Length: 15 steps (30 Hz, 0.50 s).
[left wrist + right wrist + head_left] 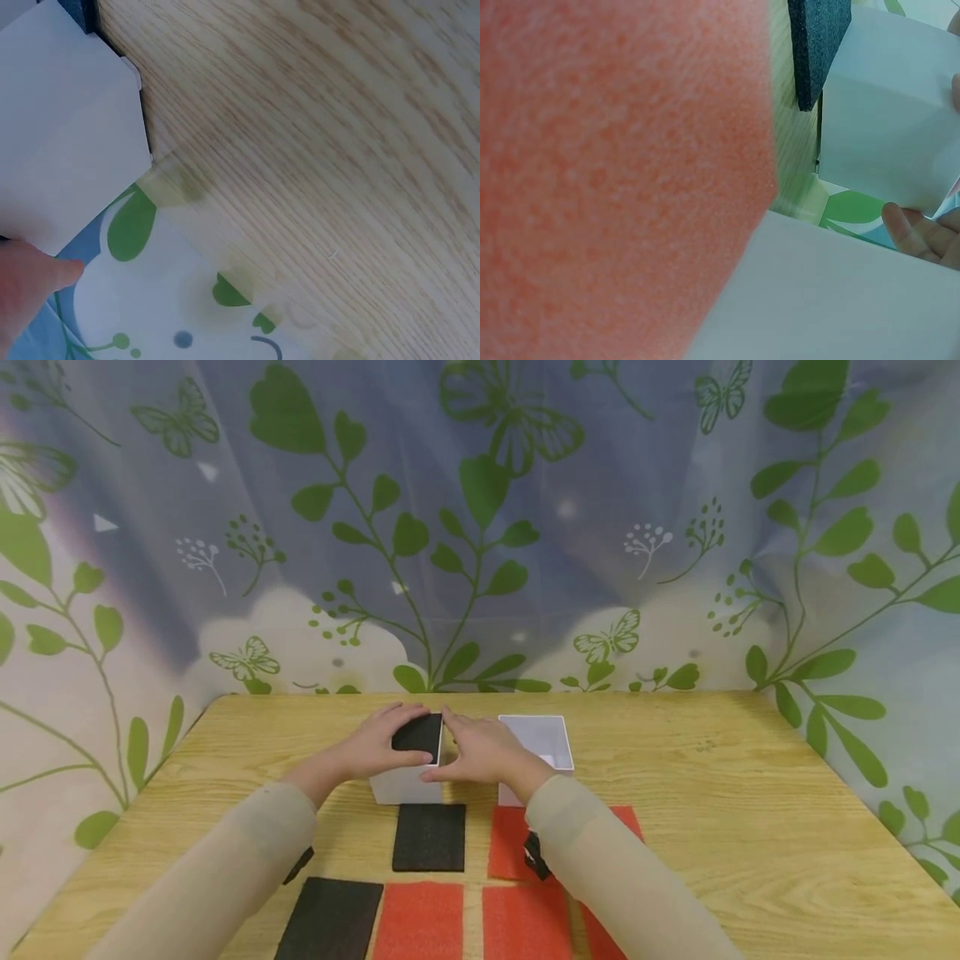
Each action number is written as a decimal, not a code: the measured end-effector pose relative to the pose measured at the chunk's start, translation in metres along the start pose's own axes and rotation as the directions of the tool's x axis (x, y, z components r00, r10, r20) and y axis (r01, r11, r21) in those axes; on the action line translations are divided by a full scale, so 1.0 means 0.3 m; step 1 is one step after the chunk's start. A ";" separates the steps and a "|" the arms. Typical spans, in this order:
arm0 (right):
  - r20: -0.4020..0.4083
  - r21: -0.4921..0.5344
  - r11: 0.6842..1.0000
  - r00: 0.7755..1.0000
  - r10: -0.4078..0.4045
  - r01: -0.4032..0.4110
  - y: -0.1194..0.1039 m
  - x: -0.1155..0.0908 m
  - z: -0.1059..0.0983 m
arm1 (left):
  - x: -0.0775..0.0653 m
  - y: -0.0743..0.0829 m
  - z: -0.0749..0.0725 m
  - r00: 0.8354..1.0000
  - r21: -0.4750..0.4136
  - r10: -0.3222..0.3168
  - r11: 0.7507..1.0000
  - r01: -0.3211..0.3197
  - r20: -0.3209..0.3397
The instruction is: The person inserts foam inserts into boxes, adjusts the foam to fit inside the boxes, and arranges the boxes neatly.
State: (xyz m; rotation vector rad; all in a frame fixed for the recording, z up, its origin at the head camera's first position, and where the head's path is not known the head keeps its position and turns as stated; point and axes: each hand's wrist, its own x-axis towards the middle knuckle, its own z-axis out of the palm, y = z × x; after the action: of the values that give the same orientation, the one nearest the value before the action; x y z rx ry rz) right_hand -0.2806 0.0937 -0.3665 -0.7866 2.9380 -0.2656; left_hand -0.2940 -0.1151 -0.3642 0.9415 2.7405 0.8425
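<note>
A black foam square (418,735) lies in the top of the left white box (397,787), level with its rim. My left hand (375,743) grips the square, thumb along the near edge and fingers over the far edge. At the box's right side, my right hand (486,750) holds the rim between thumb and fingers. Fingers (911,232) of that hand show at the box's far edge in the right wrist view. A fingertip (64,274) of my left hand reaches past the box corner in the left wrist view.
A second white box (567,745), open at the top, stands to the right, partly behind my right wrist. Nearer lie black foam squares (429,837) and several red foam squares (418,920), some under my right sleeve. A patterned curtain (480,568) hangs behind the wooden table (712,793).
</note>
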 end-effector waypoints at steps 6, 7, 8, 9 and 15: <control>-0.013 0.006 1.000 1.000 -0.013 0.013 -0.002 0.002 0.003 | -0.031 -0.009 -0.017 0.997 0.011 0.028 1.000 -0.027 -0.072; -0.015 0.005 1.000 1.000 -0.014 0.014 -0.003 0.002 0.002 | -0.039 -0.009 -0.023 0.995 0.034 0.039 0.999 -0.035 -0.097; -0.015 0.005 1.000 1.000 -0.013 0.013 -0.003 0.002 0.000 | -0.050 -0.009 -0.029 0.992 0.067 0.050 0.997 -0.042 -0.120; -0.013 0.005 1.000 1.000 -0.010 0.010 -0.004 0.001 -0.002 | -0.062 -0.007 -0.034 0.988 0.106 0.064 0.993 -0.049 -0.143; -0.011 0.015 1.000 1.000 -0.006 0.006 -0.002 -0.006 -0.006 | -0.153 0.003 -0.048 0.927 0.463 0.294 0.872 -0.159 -0.234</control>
State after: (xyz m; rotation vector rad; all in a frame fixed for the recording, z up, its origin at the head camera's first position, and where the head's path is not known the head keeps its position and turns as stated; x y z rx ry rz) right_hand -0.2790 0.0944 -0.3645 -0.7947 2.9407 -0.2931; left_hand -0.2610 -0.1489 -0.3546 1.3424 3.2079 0.4180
